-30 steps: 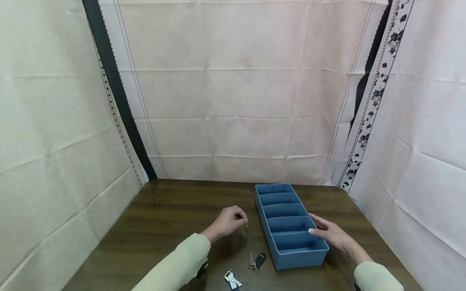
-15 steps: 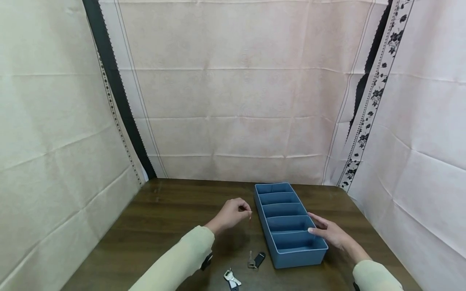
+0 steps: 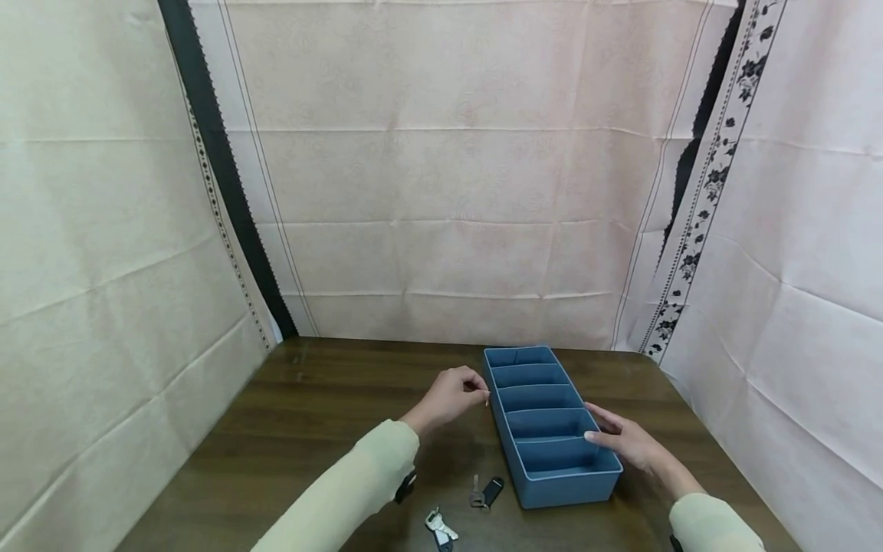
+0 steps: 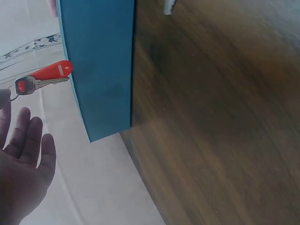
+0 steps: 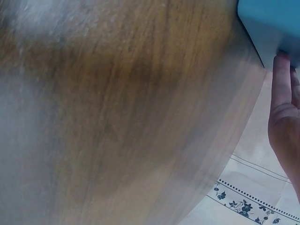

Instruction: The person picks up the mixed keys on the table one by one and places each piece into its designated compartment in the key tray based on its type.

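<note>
left hand (image 3: 448, 395): thumb and finger pinched together on a thin ring (image 4: 17, 97), other fingers loosely extended. on the ring: a key (image 4: 40, 84) and a red tag (image 4: 51, 71), side by side, held above the worktop (image 3: 331, 406) just off the left long wall of the blue tray (image 3: 569, 492), roughly mid-length (head view gives only a sliver under the fingertips, so can't tell if they touch the wall). right hand (image 3: 624, 443): clamped lightly on the tray's right wall toward the near end, thumb over the rim, fingers apart along the outside. tray stands on the worktop, long axis running away from the person, four dividers making five compartments. left of its near end, on the worktop: a loose key (image 3: 476, 498) just beside a black fob (image 3: 493, 491); nearer the person, a silver key bunch (image 3: 441, 527) with a dark fob (image 3: 444, 547) at the bottom edge of the view. both sleeves pale yellow-green, dark gear at the left wrist. further out: back cloth (image 3: 441, 192) behind the worktop, plain with fold creases, left cloth (image 3: 90, 268) and right cloth (image 3: 807, 268) at the sides, the right one with a dark floral border.
</note>
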`<state>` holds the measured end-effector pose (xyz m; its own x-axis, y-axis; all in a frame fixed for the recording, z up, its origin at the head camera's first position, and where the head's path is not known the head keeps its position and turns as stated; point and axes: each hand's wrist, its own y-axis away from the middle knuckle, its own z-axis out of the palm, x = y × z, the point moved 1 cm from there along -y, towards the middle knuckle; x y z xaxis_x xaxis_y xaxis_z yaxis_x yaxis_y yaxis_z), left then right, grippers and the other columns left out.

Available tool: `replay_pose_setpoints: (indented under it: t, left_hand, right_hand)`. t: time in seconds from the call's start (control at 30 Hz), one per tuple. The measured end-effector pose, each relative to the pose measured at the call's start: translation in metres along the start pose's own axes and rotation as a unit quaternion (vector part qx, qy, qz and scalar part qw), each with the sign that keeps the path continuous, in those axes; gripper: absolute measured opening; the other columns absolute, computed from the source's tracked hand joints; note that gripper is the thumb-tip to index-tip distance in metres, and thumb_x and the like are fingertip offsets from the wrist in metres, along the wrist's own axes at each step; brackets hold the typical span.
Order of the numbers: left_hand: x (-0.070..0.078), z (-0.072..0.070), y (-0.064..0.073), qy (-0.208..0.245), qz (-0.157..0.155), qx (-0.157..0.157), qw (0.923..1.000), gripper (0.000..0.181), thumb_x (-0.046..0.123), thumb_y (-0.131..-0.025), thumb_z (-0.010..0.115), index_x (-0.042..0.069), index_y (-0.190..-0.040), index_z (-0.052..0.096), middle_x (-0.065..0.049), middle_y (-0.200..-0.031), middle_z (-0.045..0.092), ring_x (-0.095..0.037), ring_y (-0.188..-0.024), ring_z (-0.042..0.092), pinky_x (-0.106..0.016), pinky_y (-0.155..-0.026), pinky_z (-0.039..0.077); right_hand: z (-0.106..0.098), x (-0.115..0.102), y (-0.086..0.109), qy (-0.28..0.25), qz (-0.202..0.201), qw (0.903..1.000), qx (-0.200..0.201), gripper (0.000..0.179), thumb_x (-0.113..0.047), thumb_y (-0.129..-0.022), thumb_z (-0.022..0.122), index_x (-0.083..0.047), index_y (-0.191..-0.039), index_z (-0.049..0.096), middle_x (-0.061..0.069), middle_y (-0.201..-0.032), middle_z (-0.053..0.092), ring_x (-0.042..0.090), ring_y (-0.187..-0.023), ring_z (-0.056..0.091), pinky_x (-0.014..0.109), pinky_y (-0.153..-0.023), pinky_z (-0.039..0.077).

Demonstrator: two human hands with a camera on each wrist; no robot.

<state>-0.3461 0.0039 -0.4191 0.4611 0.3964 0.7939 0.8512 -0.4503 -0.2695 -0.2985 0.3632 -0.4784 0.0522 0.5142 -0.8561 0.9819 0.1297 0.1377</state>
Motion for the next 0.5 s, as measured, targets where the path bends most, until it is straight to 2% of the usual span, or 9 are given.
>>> replay_pose_setpoints:
  t: [0.17, 0.37, 0.5]
  left_hand:
    - [0.010, 0.003, -0.008, 0.004, -0.001, 0.001, 1.0000, 0.006, 0.018, -0.094, 0.069, 0.018, -0.089, 0.072, 0.007, -0.095, 0.061, -0.013, -0.088, 0.057, -0.029, -0.076, 0.050]
    - [0.017, 0.008, -0.015, 0.002, 0.023, 0.003, 0.9997, 0.005, 0.015, -0.093, 0.070, 0.015, -0.089, 0.072, 0.006, -0.093, 0.062, -0.011, -0.085, 0.057, -0.027, -0.074, 0.049]
    - [0.022, 0.012, -0.018, 0.007, 0.019, 0.001, 0.9998, 0.006, 0.015, -0.094, 0.070, 0.016, -0.088, 0.072, 0.005, -0.092, 0.061, -0.011, -0.084, 0.057, -0.026, -0.074, 0.049]
  right_hand:
    - [-0.001, 0.001, -0.001, -0.001, -0.003, 1.0000, -0.002, 0.076, -0.038, -0.097, 0.063, -0.008, -0.156, 0.026, 0.032, -0.152, 0.030, 0.053, -0.136, 0.032, 0.066, -0.101, 0.035]
    - [0.000, 0.001, -0.001, -0.006, 0.000, 1.0000, -0.003, 0.075, -0.038, -0.098, 0.063, -0.009, -0.156, 0.027, 0.032, -0.152, 0.031, 0.053, -0.136, 0.032, 0.066, -0.100, 0.036]
    - [-0.001, 0.001, -0.001, -0.004, 0.002, 1.0000, -0.003, 0.076, -0.039, -0.097, 0.063, -0.010, -0.157, 0.026, 0.031, -0.153, 0.030, 0.053, -0.136, 0.032, 0.067, -0.101, 0.035]
